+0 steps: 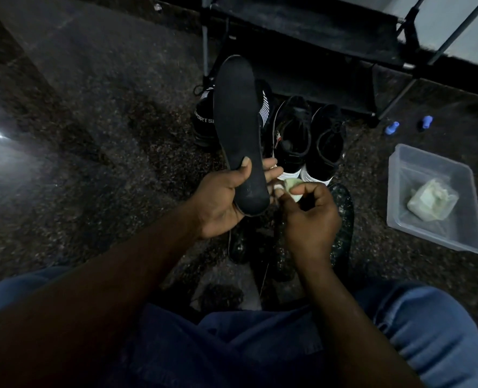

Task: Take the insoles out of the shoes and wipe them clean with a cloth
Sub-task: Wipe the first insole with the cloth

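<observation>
Plainly, the biggest hazard is the speckled floor (92, 163) beneath both hands: it looks gritty, so anything dropped there would pick up dirt. The shoe rack (302, 29) stands well beyond the hands and plays no part. The clear tub (436, 236) sits well off to the right of the right hand, with a spare cloth (431, 203) lying in it. The black shoes (293, 135) stand just beyond the right hand, and a dark speckled shoe (344, 208) lies beneath it, so a fallen insole would likely land on or among them.

The insole (237, 113) is out of its shoe and held up. Its heel end is in the left hand (218, 203), thumb on the top face and fingers curled underneath, and the toe end points away with nothing supporting it. I judge that pressing hard far from this grip could bend the insole or lever it loose. The thumb also covers a patch that a wipe would miss.

The right hand (310, 217) is curled, pinching a small pale cloth (293, 186) just beside the heel end and the left fingertips. Bunched so tightly, the wad offers little wiping face and could slip out. The light is dim, and dirt on black is hard to see.
</observation>
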Available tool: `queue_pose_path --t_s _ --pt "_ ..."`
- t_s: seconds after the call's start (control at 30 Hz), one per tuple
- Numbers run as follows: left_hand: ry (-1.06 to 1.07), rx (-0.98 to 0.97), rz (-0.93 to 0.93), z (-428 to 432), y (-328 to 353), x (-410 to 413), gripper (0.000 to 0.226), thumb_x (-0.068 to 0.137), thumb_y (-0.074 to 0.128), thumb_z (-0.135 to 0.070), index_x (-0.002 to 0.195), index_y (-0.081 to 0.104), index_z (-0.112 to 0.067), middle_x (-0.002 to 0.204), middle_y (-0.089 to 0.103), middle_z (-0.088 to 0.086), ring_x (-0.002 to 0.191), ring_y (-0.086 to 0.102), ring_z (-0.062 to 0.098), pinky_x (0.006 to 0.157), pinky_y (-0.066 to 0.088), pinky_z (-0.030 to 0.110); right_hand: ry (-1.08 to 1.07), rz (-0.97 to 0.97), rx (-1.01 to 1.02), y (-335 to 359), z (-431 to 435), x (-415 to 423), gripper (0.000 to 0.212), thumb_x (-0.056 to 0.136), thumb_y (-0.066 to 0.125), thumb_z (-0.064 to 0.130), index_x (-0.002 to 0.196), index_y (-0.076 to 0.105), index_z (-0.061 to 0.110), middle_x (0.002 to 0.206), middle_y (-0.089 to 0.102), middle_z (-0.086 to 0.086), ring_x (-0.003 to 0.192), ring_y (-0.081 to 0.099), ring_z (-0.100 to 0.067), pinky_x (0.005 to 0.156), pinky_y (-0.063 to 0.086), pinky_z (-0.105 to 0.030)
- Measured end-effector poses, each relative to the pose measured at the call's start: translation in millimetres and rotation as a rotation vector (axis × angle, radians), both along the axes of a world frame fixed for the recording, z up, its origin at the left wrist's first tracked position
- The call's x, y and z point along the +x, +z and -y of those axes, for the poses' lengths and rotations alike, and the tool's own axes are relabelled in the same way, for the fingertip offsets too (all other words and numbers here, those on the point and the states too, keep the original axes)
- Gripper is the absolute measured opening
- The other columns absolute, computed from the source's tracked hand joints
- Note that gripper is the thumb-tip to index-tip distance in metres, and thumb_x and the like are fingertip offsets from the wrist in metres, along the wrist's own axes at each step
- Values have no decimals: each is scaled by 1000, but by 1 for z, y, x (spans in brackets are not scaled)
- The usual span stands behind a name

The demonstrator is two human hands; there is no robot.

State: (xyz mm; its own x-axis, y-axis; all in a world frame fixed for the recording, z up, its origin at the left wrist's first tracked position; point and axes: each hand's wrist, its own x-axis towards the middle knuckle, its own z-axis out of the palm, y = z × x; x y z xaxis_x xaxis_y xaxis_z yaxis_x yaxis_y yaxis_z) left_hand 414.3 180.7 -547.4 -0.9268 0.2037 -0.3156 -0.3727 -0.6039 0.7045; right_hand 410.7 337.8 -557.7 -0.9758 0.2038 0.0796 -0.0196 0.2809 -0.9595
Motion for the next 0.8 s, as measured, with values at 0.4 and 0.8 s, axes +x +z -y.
queue_pose_path --t_s 0.4,0.8 --pt "6 6 6 0 0 2 45 113 29 -34 146 51 -11 152 55 12 137 56 24 115 46 39 77 -34 119 -5 5 2 20 82 86 22 80 67 26 63 60 11 54 51 -2 56 43 -22" --pt "10 -51 25 7 -5 2 44 113 31 -37 144 52 -15 153 54 8 139 55 25 115 44 41 7 67 116 -24 -9 -8 20 81 85 23 76 66 28 66 63 9 60 55 -8 61 47 -25"
